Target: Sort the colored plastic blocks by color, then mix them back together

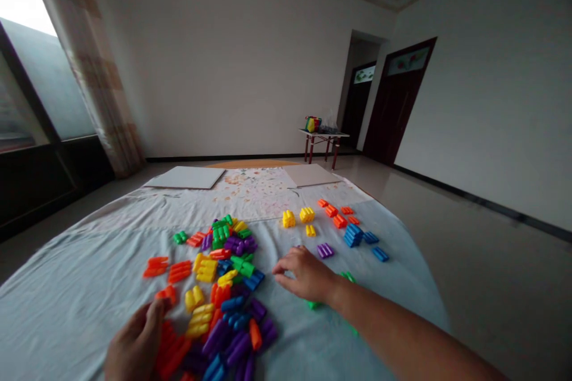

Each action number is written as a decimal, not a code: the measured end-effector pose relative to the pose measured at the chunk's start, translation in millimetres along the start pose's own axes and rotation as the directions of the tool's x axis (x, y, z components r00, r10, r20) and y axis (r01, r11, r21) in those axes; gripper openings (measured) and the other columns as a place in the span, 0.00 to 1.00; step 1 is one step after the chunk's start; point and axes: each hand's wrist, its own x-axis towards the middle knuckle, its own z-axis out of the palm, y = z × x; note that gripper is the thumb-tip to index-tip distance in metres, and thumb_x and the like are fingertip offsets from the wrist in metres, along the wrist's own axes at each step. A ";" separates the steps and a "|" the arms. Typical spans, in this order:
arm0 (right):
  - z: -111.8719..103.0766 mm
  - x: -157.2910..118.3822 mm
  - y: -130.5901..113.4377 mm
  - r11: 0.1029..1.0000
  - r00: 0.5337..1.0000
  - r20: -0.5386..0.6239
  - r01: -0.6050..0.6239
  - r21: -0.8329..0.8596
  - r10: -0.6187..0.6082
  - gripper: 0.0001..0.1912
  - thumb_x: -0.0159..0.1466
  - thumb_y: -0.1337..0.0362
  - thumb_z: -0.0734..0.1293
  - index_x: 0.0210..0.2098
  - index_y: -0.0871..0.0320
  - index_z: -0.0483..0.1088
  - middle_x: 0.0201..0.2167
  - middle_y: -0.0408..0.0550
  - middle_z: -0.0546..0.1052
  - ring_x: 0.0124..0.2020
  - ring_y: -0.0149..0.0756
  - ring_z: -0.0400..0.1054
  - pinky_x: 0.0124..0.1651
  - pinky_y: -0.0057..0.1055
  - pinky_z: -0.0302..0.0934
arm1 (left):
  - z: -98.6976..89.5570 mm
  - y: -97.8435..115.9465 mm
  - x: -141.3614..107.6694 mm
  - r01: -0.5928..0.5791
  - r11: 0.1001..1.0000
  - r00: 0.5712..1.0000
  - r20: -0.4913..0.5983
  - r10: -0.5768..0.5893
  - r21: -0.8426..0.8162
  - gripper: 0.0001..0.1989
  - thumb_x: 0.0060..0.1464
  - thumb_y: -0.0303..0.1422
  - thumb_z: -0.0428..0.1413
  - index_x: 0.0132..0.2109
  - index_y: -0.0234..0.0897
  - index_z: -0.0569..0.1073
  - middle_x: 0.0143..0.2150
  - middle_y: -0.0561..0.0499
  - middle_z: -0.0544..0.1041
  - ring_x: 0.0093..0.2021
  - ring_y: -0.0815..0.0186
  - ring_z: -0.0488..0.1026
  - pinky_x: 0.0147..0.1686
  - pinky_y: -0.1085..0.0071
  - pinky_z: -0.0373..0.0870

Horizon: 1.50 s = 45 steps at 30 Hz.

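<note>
A mixed heap of plastic building blocks (232,303) in several colours lies in front of me. At its left edge, my left hand (136,333) has thumb and fingers closed around an orange block (166,293); more orange blocks (170,348) lie beside that hand. Right of the heap, my right hand (306,274) hovers palm down, its thumb apart from the curved fingers, with nothing visible in it. Green blocks (347,277) are partly hidden by my right hand and forearm. Just beyond its fingers sits a purple block (325,250).
Sorted by colour at the far right are yellow (307,214), orange (339,221) and blue blocks (353,235). A cloth (111,262) covers the table. Two flat boards (187,177) lie at its far side. A small table (324,134) stands near the doorway.
</note>
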 end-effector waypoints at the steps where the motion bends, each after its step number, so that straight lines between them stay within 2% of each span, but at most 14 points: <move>1: 4.6 1.0 -3.8 1.000 1.000 0.016 -0.007 0.011 0.006 0.08 0.59 0.64 0.65 0.37 0.54 0.75 0.34 0.44 0.79 0.40 0.37 0.69 0.48 0.33 0.58 | -1.6 5.4 -1.8 0.071 0.997 0.997 0.028 -0.070 -0.029 0.23 0.44 0.50 0.49 0.33 0.37 0.77 0.28 0.51 0.80 0.28 0.61 0.75 0.25 0.72 0.69; 6: 26.1 12.4 -11.2 0.998 0.998 0.056 -0.042 0.056 0.038 0.11 0.58 0.66 0.66 0.40 0.58 0.74 0.39 0.48 0.77 0.45 0.39 0.68 0.50 0.33 0.58 | -3.3 18.8 -9.4 0.069 0.992 0.997 0.047 -0.064 -0.102 0.23 0.45 0.48 0.49 0.35 0.33 0.76 0.31 0.47 0.79 0.32 0.60 0.74 0.31 0.69 0.68; 9: 42.5 22.5 -15.9 0.996 1.000 0.009 0.004 0.090 -0.005 0.14 0.56 0.68 0.66 0.43 0.59 0.73 0.42 0.50 0.76 0.47 0.39 0.66 0.53 0.34 0.57 | -2.1 19.9 -12.3 0.069 0.993 0.996 0.061 -0.063 -0.095 0.23 0.47 0.48 0.48 0.36 0.32 0.75 0.29 0.47 0.78 0.30 0.61 0.72 0.29 0.70 0.66; 12: 59.5 35.8 -22.5 0.995 0.999 -0.049 -0.004 0.100 0.009 0.17 0.56 0.68 0.65 0.46 0.58 0.71 0.48 0.52 0.73 0.52 0.40 0.63 0.56 0.36 0.55 | -1.0 20.5 -14.2 0.067 0.993 0.995 0.079 -0.060 -0.098 0.23 0.48 0.47 0.47 0.37 0.33 0.75 0.26 0.50 0.76 0.26 0.64 0.70 0.26 0.71 0.64; 16: 79.5 53.3 -32.3 0.993 1.000 -0.004 0.014 0.115 -0.014 0.23 0.56 0.68 0.65 0.52 0.59 0.68 0.55 0.55 0.68 0.56 0.42 0.59 0.58 0.39 0.52 | 0.5 20.0 -15.5 0.059 0.992 0.996 0.080 -0.050 -0.116 0.22 0.49 0.47 0.46 0.36 0.33 0.74 0.25 0.51 0.74 0.24 0.65 0.68 0.24 0.72 0.62; 20: 86.2 58.9 -39.6 0.978 0.981 0.107 0.144 0.152 -0.161 0.16 0.57 0.68 0.65 0.46 0.59 0.73 0.48 0.52 0.74 0.52 0.39 0.64 0.56 0.37 0.54 | 0.3 20.5 -16.4 0.049 0.991 0.997 0.073 -0.040 -0.121 0.22 0.50 0.47 0.46 0.36 0.34 0.74 0.26 0.51 0.75 0.26 0.65 0.68 0.25 0.72 0.63; 24: 71.6 48.3 -37.8 0.965 0.958 0.180 0.190 0.181 -0.222 0.10 0.56 0.70 0.65 0.37 0.59 0.76 0.40 0.49 0.77 0.45 0.37 0.68 0.51 0.33 0.58 | -0.8 22.3 -16.7 0.042 0.993 0.998 0.057 -0.036 -0.107 0.20 0.49 0.46 0.47 0.34 0.35 0.75 0.25 0.51 0.75 0.26 0.64 0.69 0.27 0.72 0.63; 26: 61.7 40.9 -32.6 0.970 0.951 0.251 0.131 0.206 -0.182 0.12 0.56 0.72 0.63 0.36 0.58 0.76 0.37 0.48 0.78 0.41 0.36 0.70 0.46 0.29 0.61 | -0.8 22.4 -16.7 0.040 0.994 0.998 0.050 -0.035 -0.104 0.20 0.50 0.46 0.47 0.33 0.35 0.75 0.25 0.51 0.75 0.26 0.65 0.69 0.27 0.72 0.63; 28: 54.8 35.8 -25.7 0.981 0.961 0.258 0.048 0.190 -0.097 0.14 0.57 0.72 0.60 0.38 0.58 0.76 0.36 0.47 0.79 0.39 0.35 0.71 0.44 0.28 0.62 | -0.6 21.8 -16.7 0.039 0.994 0.998 0.048 -0.035 -0.102 0.20 0.50 0.46 0.47 0.33 0.35 0.75 0.24 0.51 0.75 0.25 0.65 0.68 0.26 0.72 0.63; 31: 53.1 35.1 -16.1 0.996 0.993 0.116 -0.043 0.080 0.033 0.15 0.58 0.72 0.60 0.40 0.59 0.75 0.39 0.49 0.78 0.44 0.37 0.70 0.50 0.30 0.60 | -0.2 20.6 -16.4 0.040 0.994 0.998 0.050 -0.036 -0.098 0.21 0.49 0.46 0.46 0.34 0.35 0.75 0.24 0.52 0.75 0.25 0.65 0.68 0.25 0.72 0.62; 35: 64.0 44.6 -11.1 0.996 0.996 0.003 -0.087 0.017 0.086 0.17 0.57 0.72 0.61 0.45 0.61 0.72 0.44 0.53 0.75 0.50 0.39 0.66 0.54 0.33 0.56 | 0.4 19.1 -15.2 0.037 0.995 0.998 0.055 -0.032 -0.096 0.21 0.49 0.46 0.47 0.35 0.35 0.75 0.27 0.50 0.77 0.27 0.64 0.70 0.26 0.72 0.64; 38: 76.7 52.9 -10.5 0.989 0.991 -0.011 -0.136 0.063 0.137 0.20 0.55 0.72 0.63 0.48 0.60 0.70 0.47 0.54 0.74 0.51 0.41 0.65 0.56 0.35 0.55 | 0.7 18.2 -14.5 0.029 0.995 0.998 0.054 -0.024 -0.096 0.21 0.49 0.46 0.47 0.35 0.35 0.75 0.28 0.50 0.78 0.28 0.63 0.71 0.27 0.72 0.65; 41: 85.5 54.9 -9.8 0.977 0.983 0.012 -0.182 0.112 0.181 0.20 0.53 0.72 0.65 0.45 0.59 0.71 0.43 0.52 0.76 0.47 0.41 0.69 0.51 0.34 0.60 | 0.3 18.3 -14.5 0.018 0.995 0.999 0.045 -0.014 -0.094 0.20 0.49 0.46 0.47 0.34 0.35 0.75 0.28 0.50 0.78 0.28 0.63 0.72 0.28 0.71 0.65; 45: 81.8 43.0 -11.3 0.946 0.985 -0.025 -0.156 0.284 0.170 0.16 0.53 0.72 0.64 0.42 0.58 0.72 0.39 0.48 0.78 0.41 0.37 0.71 0.46 0.31 0.63 | -0.9 19.2 -14.0 0.015 0.996 0.999 0.036 -0.012 -0.084 0.19 0.50 0.45 0.46 0.34 0.36 0.75 0.29 0.50 0.79 0.30 0.63 0.72 0.30 0.71 0.66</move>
